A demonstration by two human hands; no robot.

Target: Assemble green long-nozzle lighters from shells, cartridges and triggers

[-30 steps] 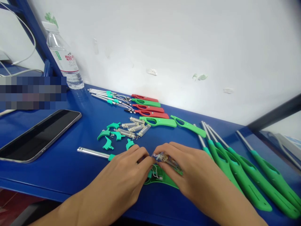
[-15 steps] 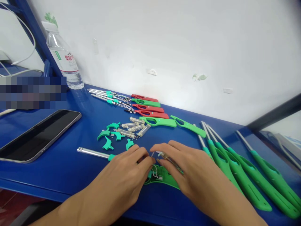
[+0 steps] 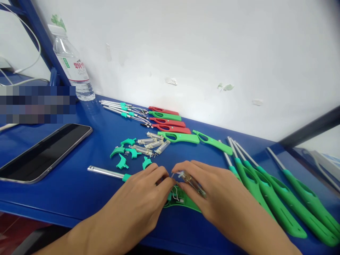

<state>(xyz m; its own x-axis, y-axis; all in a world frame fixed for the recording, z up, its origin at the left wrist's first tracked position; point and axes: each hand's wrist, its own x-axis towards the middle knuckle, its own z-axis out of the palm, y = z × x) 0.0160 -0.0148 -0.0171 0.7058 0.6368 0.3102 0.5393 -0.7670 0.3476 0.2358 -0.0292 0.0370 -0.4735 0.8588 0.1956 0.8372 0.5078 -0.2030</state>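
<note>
Between thumb and fingers, my right hand (image 3: pixel 216 194) holds a clear lighter fuel tank (image 3: pixel 193 184), its nozzle end pointing left. My left hand (image 3: pixel 143 194) is closed in a pinch on a thin pale tube (image 3: pixel 173 175) that shows at its fingertips, close to the nozzle. Whether the tube joins the nozzle I cannot tell. Beneath both hands lies an opened green lighter handle shell (image 3: pixel 190 203) with white wires (image 3: pixel 175 193) inside. A silver metal barrel (image 3: pixel 106 172) extends leftward from under my left hand.
Teal triggers (image 3: pixel 122 162) and spare fuel tanks (image 3: pixel 154 144) lie behind my hands. Farther back are red and green handles (image 3: pixel 170 122) and wired barrels (image 3: pixel 117 108). Several assembled green lighters (image 3: pixel 276 193) lie right. A phone (image 3: pixel 45 152) and water bottle (image 3: pixel 71 63) occupy the left.
My right hand has shifted very slightly and turned the fuel tank, so more of its clear body shows. The left hand keeps its pinch in nearly the same place.
</note>
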